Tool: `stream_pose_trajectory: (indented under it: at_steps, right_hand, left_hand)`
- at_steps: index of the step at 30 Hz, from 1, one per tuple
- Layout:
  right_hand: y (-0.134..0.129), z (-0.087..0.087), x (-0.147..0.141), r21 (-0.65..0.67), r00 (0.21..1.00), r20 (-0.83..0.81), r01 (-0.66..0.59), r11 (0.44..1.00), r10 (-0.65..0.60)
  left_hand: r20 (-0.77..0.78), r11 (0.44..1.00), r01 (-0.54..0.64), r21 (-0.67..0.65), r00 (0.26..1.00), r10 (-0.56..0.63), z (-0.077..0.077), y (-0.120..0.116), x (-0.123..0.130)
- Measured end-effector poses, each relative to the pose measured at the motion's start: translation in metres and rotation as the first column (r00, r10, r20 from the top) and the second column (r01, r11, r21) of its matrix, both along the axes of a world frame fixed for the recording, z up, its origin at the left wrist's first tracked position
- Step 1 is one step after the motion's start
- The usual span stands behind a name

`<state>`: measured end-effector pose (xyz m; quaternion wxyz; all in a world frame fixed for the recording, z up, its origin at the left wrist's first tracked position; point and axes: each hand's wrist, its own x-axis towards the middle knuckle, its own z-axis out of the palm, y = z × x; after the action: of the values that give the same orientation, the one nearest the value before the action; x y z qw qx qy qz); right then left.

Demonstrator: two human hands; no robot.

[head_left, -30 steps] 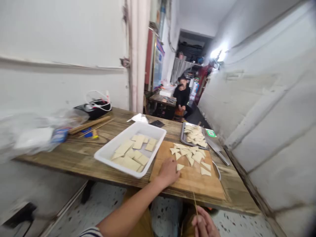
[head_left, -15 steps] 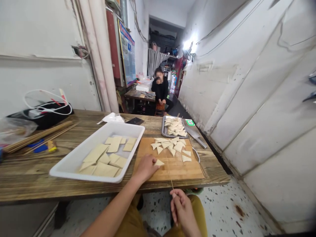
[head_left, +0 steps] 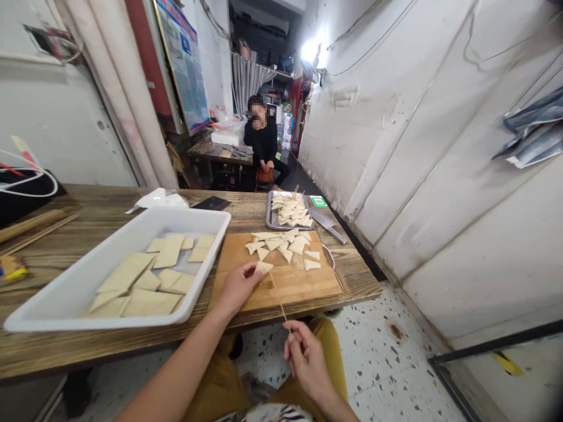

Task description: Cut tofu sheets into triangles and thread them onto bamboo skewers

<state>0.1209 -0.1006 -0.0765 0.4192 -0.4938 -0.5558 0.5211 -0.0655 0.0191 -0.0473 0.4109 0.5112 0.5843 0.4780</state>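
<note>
My left hand point(head_left: 240, 285) pinches a pale triangular tofu piece point(head_left: 264, 267) over the left part of the wooden cutting board point(head_left: 264, 296). In my right hand point(head_left: 305, 356), just off the table's front edge, is the lower end of a thin bamboo skewer point(head_left: 280, 300). The skewer slants up and its tip meets the right side of the tofu triangle; whether it has gone in I cannot tell. More tofu triangles point(head_left: 285, 253) lie heaped at the back of the board, with two apart on the right.
A white plastic tub point(head_left: 200, 296) with larger tofu sheets stands left. Behind the board are a metal tray point(head_left: 269, 218) of skewered triangles, a cleaver point(head_left: 328, 224) and a dark phone-like slab point(head_left: 212, 203). Bundled sticks point(head_left: 39, 225) lie far left. A person point(head_left: 263, 138) sits beyond.
My left hand has raised the tofu triangle slightly off the board. The skewer in my right hand now reaches it. The view has turned rightward.
</note>
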Motion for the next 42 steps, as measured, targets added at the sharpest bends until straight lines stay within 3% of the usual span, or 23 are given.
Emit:
stream_pose_trajectory:
  at_steps: [2, 4, 7, 15, 25, 42]
  right_hand:
    - [-0.004, 0.004, 0.002, 0.093, 0.993, 0.119, -0.006, 0.996, -0.005]
    - [-0.006, 0.008, 0.003, 0.187, 0.972, 0.234, -0.032, 0.982, -0.013]
    - [-0.006, 0.012, 0.000, 0.316, 0.949, 0.313, -0.078, 0.945, -0.027]
    - [0.001, 0.017, -0.003, 0.357, 0.952, 0.303, -0.064, 0.932, -0.051]
    - [0.002, 0.015, 0.000, 0.331, 0.949, 0.314, -0.070, 0.941, -0.039]
    - [0.003, 0.012, -0.002, 0.353, 0.958, 0.281, -0.049, 0.934, -0.056]
  left_hand:
    - [0.291, 0.998, -0.011, -0.061, 0.956, 0.028, 0.002, -0.003, -0.002]
    - [0.544, 0.990, 0.019, -0.142, 0.837, 0.062, 0.004, -0.005, -0.005]
    - [0.696, 0.973, 0.052, -0.223, 0.708, 0.122, 0.007, -0.005, -0.011]
    - [0.753, 0.958, 0.074, -0.277, 0.636, 0.169, 0.010, -0.001, -0.015]
    - [0.721, 0.934, 0.067, -0.351, 0.656, 0.224, 0.013, 0.002, -0.013]
    - [0.709, 0.931, 0.080, -0.357, 0.672, 0.214, 0.014, -0.001, -0.012]
